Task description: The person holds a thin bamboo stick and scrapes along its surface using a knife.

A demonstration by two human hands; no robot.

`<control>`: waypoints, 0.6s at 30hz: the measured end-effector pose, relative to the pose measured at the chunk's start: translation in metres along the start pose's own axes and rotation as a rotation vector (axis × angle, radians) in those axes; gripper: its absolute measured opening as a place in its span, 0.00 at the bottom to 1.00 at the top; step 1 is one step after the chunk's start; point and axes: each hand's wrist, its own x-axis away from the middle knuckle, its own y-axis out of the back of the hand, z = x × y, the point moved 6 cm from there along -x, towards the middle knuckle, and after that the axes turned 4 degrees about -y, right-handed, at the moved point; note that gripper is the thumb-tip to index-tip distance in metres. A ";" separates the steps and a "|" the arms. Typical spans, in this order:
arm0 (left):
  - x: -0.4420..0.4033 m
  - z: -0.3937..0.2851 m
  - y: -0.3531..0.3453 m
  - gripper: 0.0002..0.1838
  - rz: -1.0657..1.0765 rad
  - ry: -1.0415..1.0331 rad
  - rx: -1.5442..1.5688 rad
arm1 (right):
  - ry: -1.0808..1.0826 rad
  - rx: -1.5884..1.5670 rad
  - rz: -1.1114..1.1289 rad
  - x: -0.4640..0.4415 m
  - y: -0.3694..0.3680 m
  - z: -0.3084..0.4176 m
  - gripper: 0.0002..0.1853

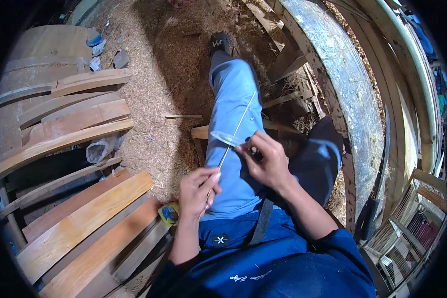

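And here are 2 bare hands at work over the lap, with a thin rod [241,119] running slantwise between them and the leg. The left hand [198,192] has the lower part of that rod pinched, thumb against bent fingers, a narrow, closed grip, with the end poking out below the fist. Across to the right hand [265,158], and it's a narrow pinch too: thumb and fingertips on the near edge of a pale, see-through disc [225,138], held almost edge-on. The rod crosses that disc around its middle; whether it goes through a hole or lies against it, I can't tell. Its far tip reaches up over the blue trouser leg [233,84], which stretches forward to a dark shoe [218,43] on the sawdust-strewn floor [151,94]. Just beside the left forearm there's a yellow-and-blue item [169,214], too unclear to name, near the ends of the wooden slats [84,226]. More boards [64,141] line the left side farther up, and a clear plastic bag [99,150] sits crumpled among them. Up at the far left, 1 round blue object [94,39] rests on the wood. Over on the right, a big curved beam [340,74] sweeps past the bent dark knee [323,149], and a light stick [183,116] lies flat on the floor.
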 end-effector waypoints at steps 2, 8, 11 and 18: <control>-0.020 -0.007 -0.017 0.10 0.007 -0.001 -0.027 | 0.032 -0.041 0.075 0.006 -0.004 0.008 0.08; -0.029 -0.003 -0.025 0.10 0.008 -0.047 0.027 | -0.024 -0.040 0.019 0.002 0.001 -0.001 0.09; -0.017 0.007 -0.013 0.09 0.018 -0.056 0.035 | -0.050 0.020 -0.019 -0.001 0.003 -0.006 0.09; 0.028 0.031 0.027 0.08 0.016 -0.057 0.008 | -0.006 0.021 -0.068 -0.003 0.002 -0.008 0.11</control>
